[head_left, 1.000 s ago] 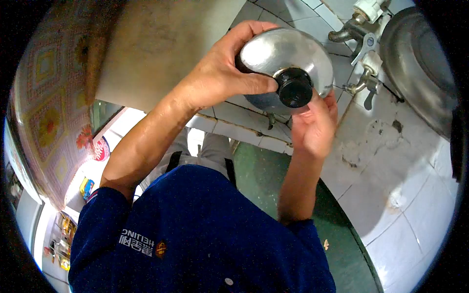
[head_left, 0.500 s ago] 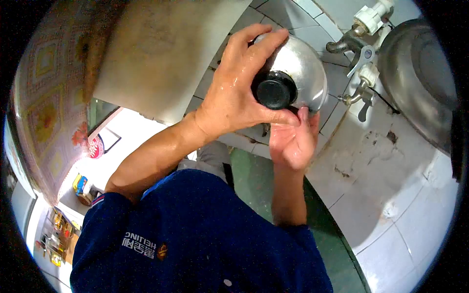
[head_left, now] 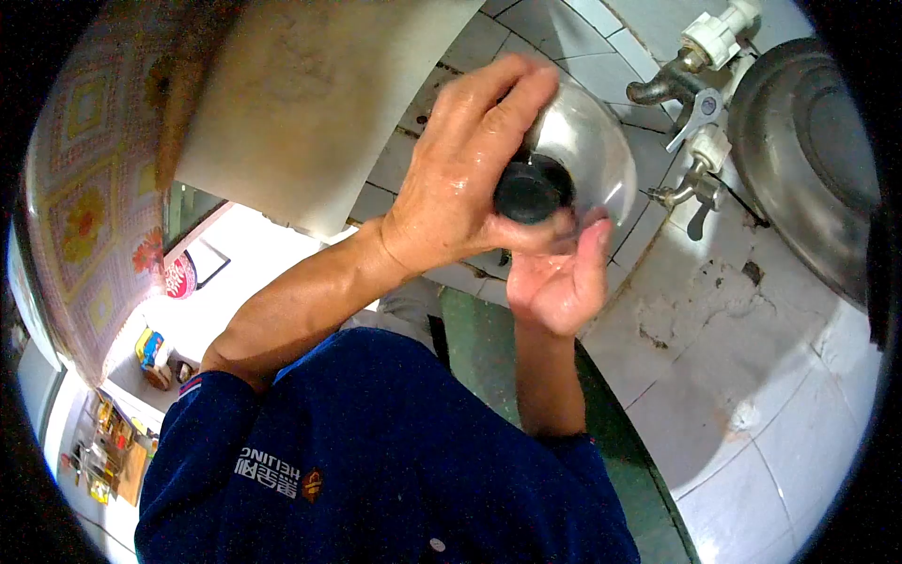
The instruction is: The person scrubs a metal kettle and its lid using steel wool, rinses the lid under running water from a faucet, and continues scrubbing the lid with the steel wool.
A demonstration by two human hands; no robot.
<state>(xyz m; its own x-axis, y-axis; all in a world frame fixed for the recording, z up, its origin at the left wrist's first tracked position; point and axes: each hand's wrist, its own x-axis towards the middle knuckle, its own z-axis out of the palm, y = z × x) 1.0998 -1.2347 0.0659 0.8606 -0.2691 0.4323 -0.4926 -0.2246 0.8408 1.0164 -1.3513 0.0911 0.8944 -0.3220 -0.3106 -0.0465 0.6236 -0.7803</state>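
Note:
A shiny domed metal lid [head_left: 590, 141] with a black knob [head_left: 528, 191] is held up in front of me, slightly smeared by motion. Wet and spread over its left side, my left hand [head_left: 456, 164] curls its fingers over the far edge, thumb below the knob. My right hand [head_left: 559, 287] is under the near edge, palm turned up, its thumb up along the rim. The right fingers are mostly hidden behind the lid.
Two metal taps [head_left: 662, 86] [head_left: 691, 188] with white fittings stand right of the lid. Beyond them leans a large metal basin [head_left: 799, 160]. Stained white tiles [head_left: 742, 376] lie at right. A pale board [head_left: 291, 103] and a patterned cloth [head_left: 85, 188] are at left.
The lid has shifted slightly down and right and turned a little, with the left hand on it. My right hand has moved slightly down and left.

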